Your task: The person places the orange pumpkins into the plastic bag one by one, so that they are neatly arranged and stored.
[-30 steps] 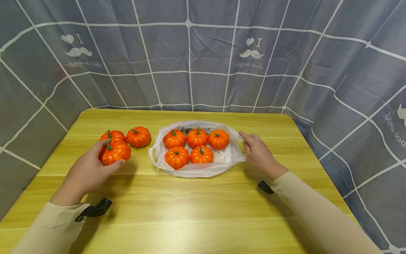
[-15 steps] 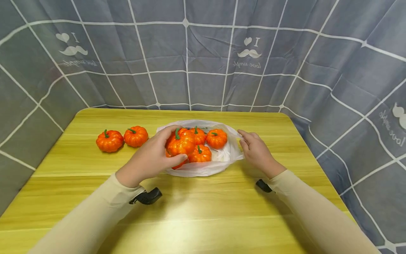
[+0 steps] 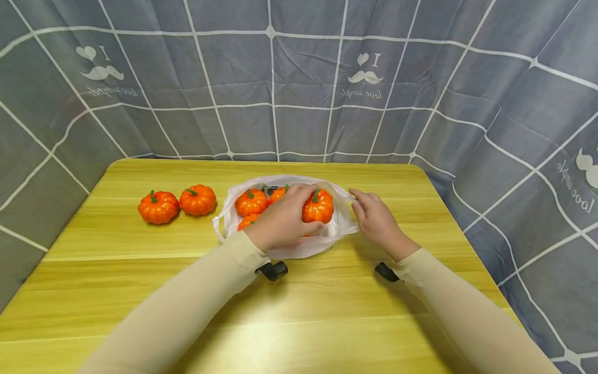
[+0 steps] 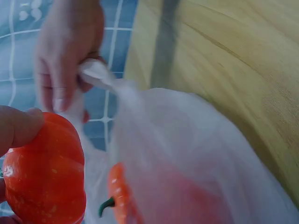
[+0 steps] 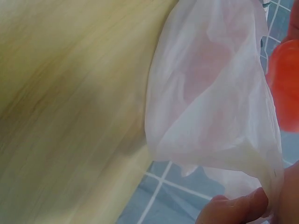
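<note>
My left hand (image 3: 286, 217) grips a small orange pumpkin (image 3: 318, 206) with a green stem, above the right part of a white plastic bag (image 3: 301, 252). The same pumpkin (image 4: 46, 172) shows large in the left wrist view, thumb on its side. My right hand (image 3: 379, 221) pinches the bag's right edge; in the right wrist view the bunched plastic (image 5: 254, 179) runs between its fingers. Inside the bag's open mouth sit other pumpkins, one (image 3: 251, 202) at the left plainly visible. My left hand and forearm partly hide the rest.
Two more pumpkins stand on the wooden table (image 3: 187, 291) left of the bag: one (image 3: 159, 207) farther left, the other (image 3: 198, 200) nearer the bag. A grey curtain (image 3: 299, 78) with white grid lines surrounds the table's back and sides.
The left hand has carried its pumpkin rightward from the left side of the table to over the bag's right part. My right hand keeps its hold on the bag's edge.
</note>
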Available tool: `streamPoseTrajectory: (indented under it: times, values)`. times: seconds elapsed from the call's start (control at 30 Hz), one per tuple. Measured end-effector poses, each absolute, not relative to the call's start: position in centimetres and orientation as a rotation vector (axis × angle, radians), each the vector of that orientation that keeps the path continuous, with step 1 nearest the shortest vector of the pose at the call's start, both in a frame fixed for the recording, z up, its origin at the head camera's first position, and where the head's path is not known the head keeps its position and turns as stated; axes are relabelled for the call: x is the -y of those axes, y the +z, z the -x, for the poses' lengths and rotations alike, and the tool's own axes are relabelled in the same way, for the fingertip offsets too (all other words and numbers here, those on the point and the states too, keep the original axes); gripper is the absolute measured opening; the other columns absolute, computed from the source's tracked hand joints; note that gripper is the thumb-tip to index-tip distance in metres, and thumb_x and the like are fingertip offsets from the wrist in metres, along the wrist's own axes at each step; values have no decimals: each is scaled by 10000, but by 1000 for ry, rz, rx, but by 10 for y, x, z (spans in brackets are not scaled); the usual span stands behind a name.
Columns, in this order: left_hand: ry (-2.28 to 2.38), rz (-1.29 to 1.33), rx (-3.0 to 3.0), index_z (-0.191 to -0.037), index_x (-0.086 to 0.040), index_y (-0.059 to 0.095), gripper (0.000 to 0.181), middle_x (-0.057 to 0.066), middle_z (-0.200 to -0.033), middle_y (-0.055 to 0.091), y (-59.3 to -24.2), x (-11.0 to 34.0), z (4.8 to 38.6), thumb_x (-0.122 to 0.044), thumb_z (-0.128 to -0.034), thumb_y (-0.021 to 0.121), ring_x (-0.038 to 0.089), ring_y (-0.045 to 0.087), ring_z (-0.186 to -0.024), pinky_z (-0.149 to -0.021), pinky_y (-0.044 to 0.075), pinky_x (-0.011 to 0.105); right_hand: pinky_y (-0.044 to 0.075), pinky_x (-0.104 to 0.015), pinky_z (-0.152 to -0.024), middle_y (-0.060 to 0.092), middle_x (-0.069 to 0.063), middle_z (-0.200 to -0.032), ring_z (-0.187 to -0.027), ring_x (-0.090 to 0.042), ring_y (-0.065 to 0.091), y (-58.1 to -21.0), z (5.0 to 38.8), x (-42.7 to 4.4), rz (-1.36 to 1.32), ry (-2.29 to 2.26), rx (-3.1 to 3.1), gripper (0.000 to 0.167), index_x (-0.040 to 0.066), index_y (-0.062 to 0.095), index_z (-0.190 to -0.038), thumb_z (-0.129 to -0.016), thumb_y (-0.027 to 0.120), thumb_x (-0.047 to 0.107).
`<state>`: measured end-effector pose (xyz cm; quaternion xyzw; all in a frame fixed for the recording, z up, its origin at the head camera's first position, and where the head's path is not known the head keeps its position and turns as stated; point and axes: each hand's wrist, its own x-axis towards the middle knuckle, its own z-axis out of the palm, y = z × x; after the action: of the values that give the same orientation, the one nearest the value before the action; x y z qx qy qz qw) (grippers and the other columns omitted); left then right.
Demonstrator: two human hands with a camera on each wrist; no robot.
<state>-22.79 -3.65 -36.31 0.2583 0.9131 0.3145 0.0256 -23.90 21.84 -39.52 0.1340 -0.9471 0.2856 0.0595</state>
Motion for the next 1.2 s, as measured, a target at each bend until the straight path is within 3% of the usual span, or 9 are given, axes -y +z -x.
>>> streamPoseTrajectory:
  times: [0.43,0.83,1.2]
  values:
    - [761,-863,-2833,-1592,-149,427,790,58,-1601,475,-385,11,235,-444,-939,761,268,620,-1321,-1076,556,470,532,-568,-1018,576,-293,-1419,-1229,-427,609,-395,238,-218,-378,887,2876,455,15,496,-1551,-1121,455,158]
    - [620,-862,-2910,-1578,-131,429,779,54,-1590,523,-398,4,235,-485,-961,745,278,563,-1418,-1195,453,491,539,-562,-1011,575,-287,-1415,-1208,-422,614,-393,237,-218,-366,884,2882,450,18,502,-1548,-1118,461,146]
    - [585,-851,-2951,-1559,-172,478,792,29,-1573,551,-408,1,237,-538,-922,772,291,553,-1419,-1156,425,505,547,-543,-975,571,-289,-1401,-1154,-409,622,-393,236,-219,-363,870,2904,448,15,504,-1545,-1123,453,156]
